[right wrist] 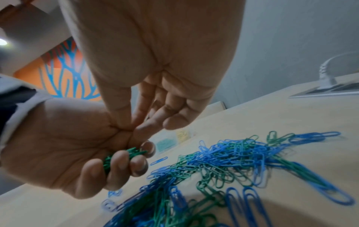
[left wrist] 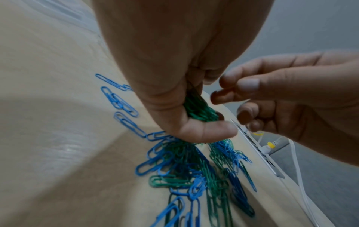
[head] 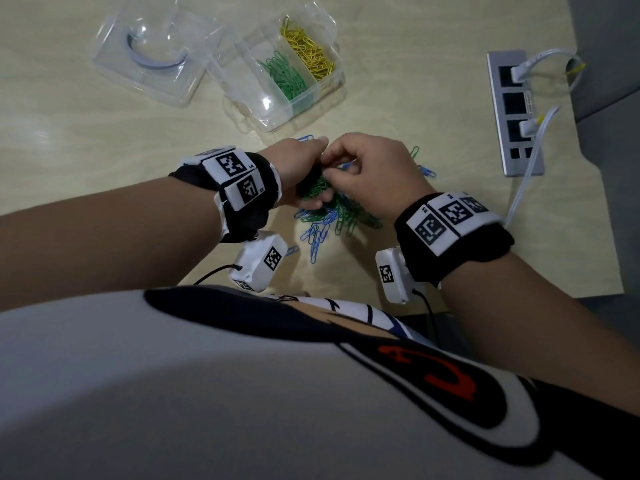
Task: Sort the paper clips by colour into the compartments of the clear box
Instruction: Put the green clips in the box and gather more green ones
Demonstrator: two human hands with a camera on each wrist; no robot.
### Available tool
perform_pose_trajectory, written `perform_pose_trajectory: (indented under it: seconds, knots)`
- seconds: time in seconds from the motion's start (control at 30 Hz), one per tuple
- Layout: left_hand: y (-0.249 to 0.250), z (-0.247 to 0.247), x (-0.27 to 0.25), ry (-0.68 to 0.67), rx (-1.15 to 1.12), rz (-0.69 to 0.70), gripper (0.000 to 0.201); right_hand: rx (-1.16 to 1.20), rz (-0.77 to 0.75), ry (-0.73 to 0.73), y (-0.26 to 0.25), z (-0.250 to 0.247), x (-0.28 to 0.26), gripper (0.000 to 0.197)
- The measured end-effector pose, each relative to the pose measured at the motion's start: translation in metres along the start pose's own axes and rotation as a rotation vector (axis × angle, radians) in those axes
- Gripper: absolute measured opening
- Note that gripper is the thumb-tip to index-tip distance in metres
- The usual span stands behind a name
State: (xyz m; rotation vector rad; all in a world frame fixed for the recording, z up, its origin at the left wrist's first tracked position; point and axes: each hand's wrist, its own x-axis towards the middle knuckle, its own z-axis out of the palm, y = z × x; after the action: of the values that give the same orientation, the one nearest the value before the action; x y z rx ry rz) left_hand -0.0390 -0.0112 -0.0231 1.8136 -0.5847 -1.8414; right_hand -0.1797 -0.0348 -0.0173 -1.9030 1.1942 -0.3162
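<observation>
**Over the desk: green clips gathered in one hand, mixed pile below**

Above a pale wooden desk, the person's left hand was curled round a bunch of green paper clips, fingers and thumb closed on them. The right hand hovered just beside it, thumb and forefinger tips pressed together at the edge of the left palm; whether a clip sat in that pinch could not be told, as the fingertips hid the spot.

Under both hands lay a tangled pile of blue and green clips, with a few blue strays near it. Farther back stood the clear box: one compartment held yellow clips, the one beside it green clips, and the remaining space looked empty. Its clear lid lay to the left, and a socket strip with white cables sat at the right.

Such clips are likely light, stiff and smooth-coated, and they hook into one another, so a clip is best taken by one rounded end and drawn clear of the tangle
</observation>
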Motion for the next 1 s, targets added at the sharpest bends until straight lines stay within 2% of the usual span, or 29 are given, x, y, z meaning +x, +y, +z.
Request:
perform_pose_trajectory:
  seconds: [0.1,0.13,0.23,0.3,0.4,0.5,0.6,0.7,1.0]
  knots:
    - [-0.001,-0.004,-0.001,-0.023,0.016,-0.022,0.055,-0.165,0.062,0.131,0.010,-0.004,0.004,0.011]
    - [-0.002,-0.005,-0.001,-0.021,0.016,-0.025,0.057,-0.277,0.112,0.111,0.015,-0.005,0.004,0.011]
    - [-0.002,-0.006,0.000,-0.008,0.013,-0.028,0.057,-0.529,0.211,-0.067,0.027,-0.004,0.000,0.017]
    - [-0.002,-0.006,-0.001,-0.004,0.026,-0.028,0.058,-0.556,0.222,-0.104,0.033,-0.004,-0.003,0.027]
    - [-0.004,-0.008,-0.001,0.007,0.047,-0.032,0.058,-0.571,0.236,-0.072,0.036,-0.006,-0.002,0.034]
    - [-0.005,-0.007,-0.001,0.013,0.069,-0.038,0.058,-0.612,0.174,-0.066,0.033,-0.004,-0.002,0.033]
    - [-0.006,-0.008,-0.001,0.021,0.074,-0.038,0.058,-0.558,0.103,-0.023,0.027,0.002,0.000,0.032]
    - [-0.008,-0.009,0.000,0.028,0.065,-0.037,0.058,-0.602,0.074,-0.074,0.023,0.010,0.004,0.037]
    - [-0.011,-0.017,0.004,0.043,0.037,-0.044,0.058,-0.719,0.053,-0.087,0.025,0.012,0.016,0.016]
